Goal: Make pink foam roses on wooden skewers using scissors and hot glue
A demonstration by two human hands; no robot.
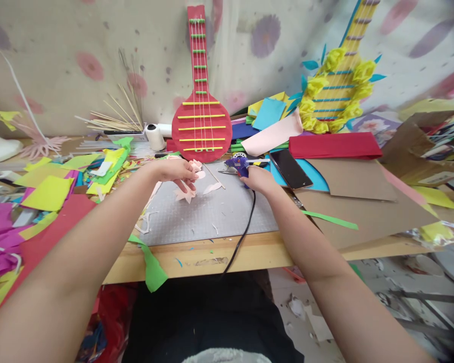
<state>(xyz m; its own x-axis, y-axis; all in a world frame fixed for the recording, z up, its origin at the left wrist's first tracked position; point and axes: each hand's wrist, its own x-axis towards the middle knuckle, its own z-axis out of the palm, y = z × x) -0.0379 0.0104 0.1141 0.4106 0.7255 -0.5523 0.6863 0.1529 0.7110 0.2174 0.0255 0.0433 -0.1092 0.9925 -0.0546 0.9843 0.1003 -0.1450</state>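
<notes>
My left hand is over the grey cutting mat, its fingers bent downward and apart. Close by its fingertips are a pink paper flower and a pink pointed paper piece; whether a finger touches either is unclear. My right hand is wrapped round a purple hot glue gun at the mat's far right, a pale glue stick poking from its back and a black cord trailing down over the table edge. Between the hands lies a thin stick beside a pale pink petal.
A red paper instrument with strings stands behind the mat; a yellow one with paper flowers leans at right. A phone rests on cardboard. Coloured paper scraps cover the left side. A white thread spool stands at the back.
</notes>
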